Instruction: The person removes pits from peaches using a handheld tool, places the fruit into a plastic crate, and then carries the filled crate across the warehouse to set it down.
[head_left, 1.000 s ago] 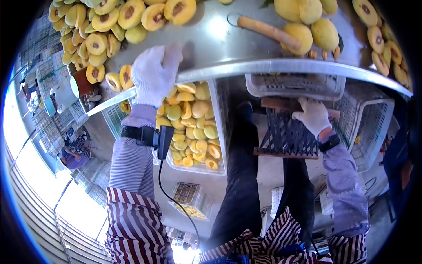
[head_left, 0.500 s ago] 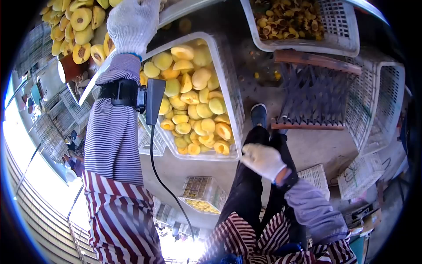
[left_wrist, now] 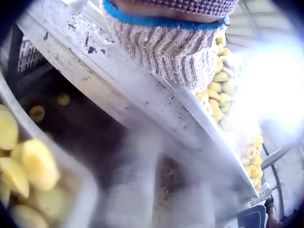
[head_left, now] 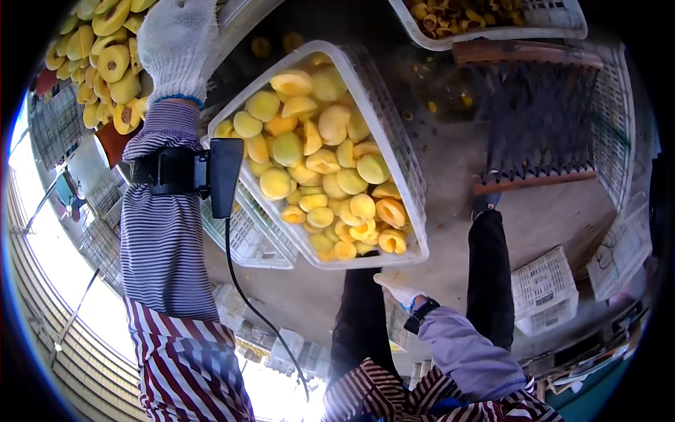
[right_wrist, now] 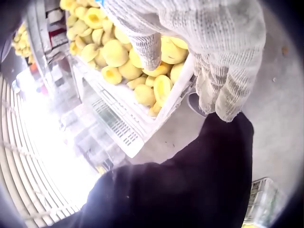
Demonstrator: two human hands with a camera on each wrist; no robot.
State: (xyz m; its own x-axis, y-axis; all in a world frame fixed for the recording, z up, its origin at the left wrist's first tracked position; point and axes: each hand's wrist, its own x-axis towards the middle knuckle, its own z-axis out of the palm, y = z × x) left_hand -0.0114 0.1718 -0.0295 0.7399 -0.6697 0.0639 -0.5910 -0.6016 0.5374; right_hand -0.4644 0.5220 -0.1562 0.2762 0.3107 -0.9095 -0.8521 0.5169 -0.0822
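My left hand, in a white knit glove, rests on the edge of the metal table; its fingers run out of the top of the head view. The left wrist view shows only the glove's heel on the table rim. My gloved right hand hangs by my dark trouser leg, holding nothing, with its fingers loosely curled. Just above it stands a white plastic crate full of yellow peach halves.
Halved peaches lie piled on the table at the left. A second crate of pits and scraps sits at the top right. Below that crate lies a dark spiked rack in a wooden frame. Small white crates stand on the concrete floor.
My right hand has let go of the dark rack and dropped to my leg below the peach crate. My left hand has stayed on the table edge. The view has tilted downward.
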